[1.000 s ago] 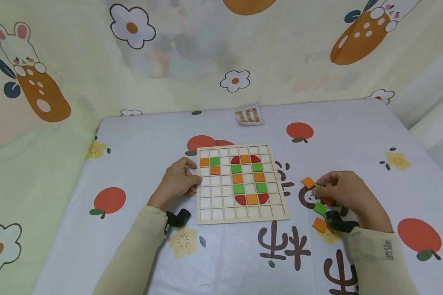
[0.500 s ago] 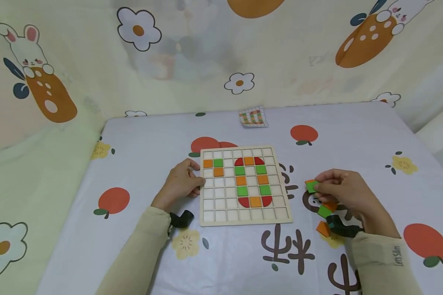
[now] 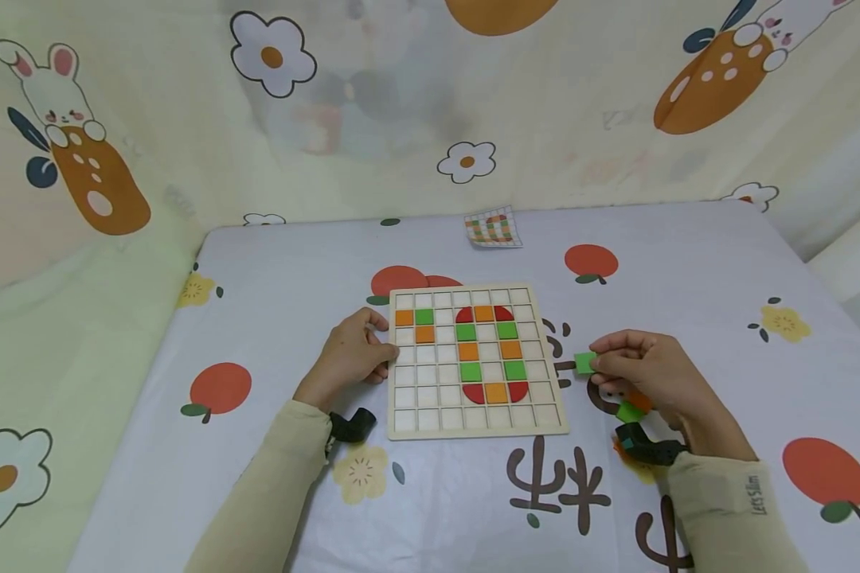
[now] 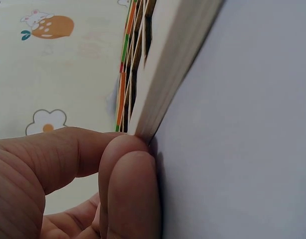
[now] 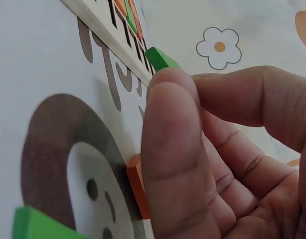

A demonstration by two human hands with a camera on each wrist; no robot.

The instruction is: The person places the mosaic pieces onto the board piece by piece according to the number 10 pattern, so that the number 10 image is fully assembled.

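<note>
A square wooden grid board (image 3: 478,434) lies mid-table, its cells partly filled with orange and green square tiles and red rounded pieces. Along its left rim, my left hand (image 3: 349,350) holds the edge between thumb and fingers; the left wrist view has the fingertips (image 4: 128,149) right at the board's side. My right hand (image 3: 645,374) pinches a green square tile (image 3: 584,364) between thumb and index finger, in the air right of the board. In the right wrist view this tile (image 5: 160,59) juts out beyond the fingertips, partly covered by them.
Under and beside my right hand lie a loose green tile (image 3: 629,412) and an orange tile (image 3: 641,400); the wrist camera partly hides another orange one. A small card printed with a coloured grid (image 3: 493,228) lies at the table's back edge, before a patterned curtain (image 3: 373,175).
My right hand has lifted the green tile from the loose pieces and carried it left, toward the board. My left hand has stayed at the board's rim. The head view has shifted slightly.
</note>
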